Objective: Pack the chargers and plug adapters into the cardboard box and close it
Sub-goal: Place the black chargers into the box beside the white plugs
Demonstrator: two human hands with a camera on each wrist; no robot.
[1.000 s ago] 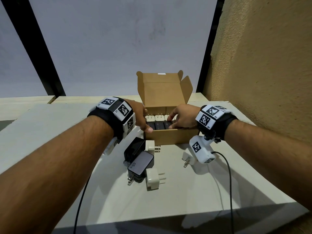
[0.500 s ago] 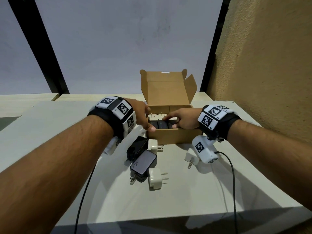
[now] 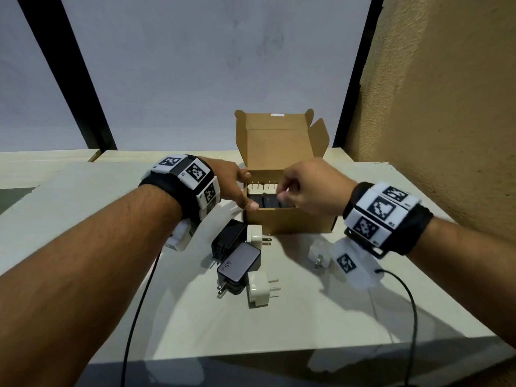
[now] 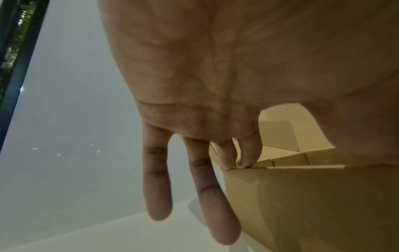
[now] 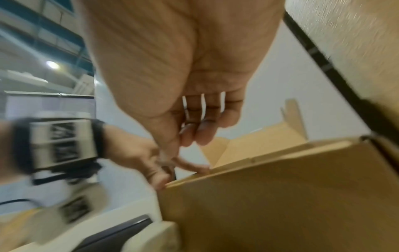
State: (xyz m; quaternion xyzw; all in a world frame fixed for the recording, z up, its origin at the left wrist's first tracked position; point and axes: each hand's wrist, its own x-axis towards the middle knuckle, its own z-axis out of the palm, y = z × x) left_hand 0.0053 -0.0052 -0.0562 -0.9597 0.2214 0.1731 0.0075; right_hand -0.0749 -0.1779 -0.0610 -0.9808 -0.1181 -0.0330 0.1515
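Note:
The brown cardboard box (image 3: 290, 223) stands open at the middle of the table, its lid (image 3: 276, 143) upright. Inside stand two white plug adapters (image 3: 255, 188) with prongs up and black chargers (image 3: 265, 201) in front of them. My left hand (image 3: 240, 188) holds the box's left wall, thumb on the front corner and two fingertips (image 4: 244, 162) on the rim. My right hand (image 3: 301, 191) hovers over the box's right half with loosely curled fingers (image 5: 202, 134), holding nothing. In front of the box lie two black chargers (image 3: 229, 238) (image 3: 240, 263) and white adapters (image 3: 255, 233) (image 3: 259, 291) (image 3: 318, 252).
A rough tan wall (image 3: 446, 107) rises close on the right. A window pane with black frame bars (image 3: 69, 79) stands behind the table (image 3: 363, 317). Black cables (image 3: 410, 317) trail from both wrist units across the front of the table.
My right hand has lifted out of the box, where its fingers lay on the black chargers, and its fingers have curled in. The left hand stays on the box.

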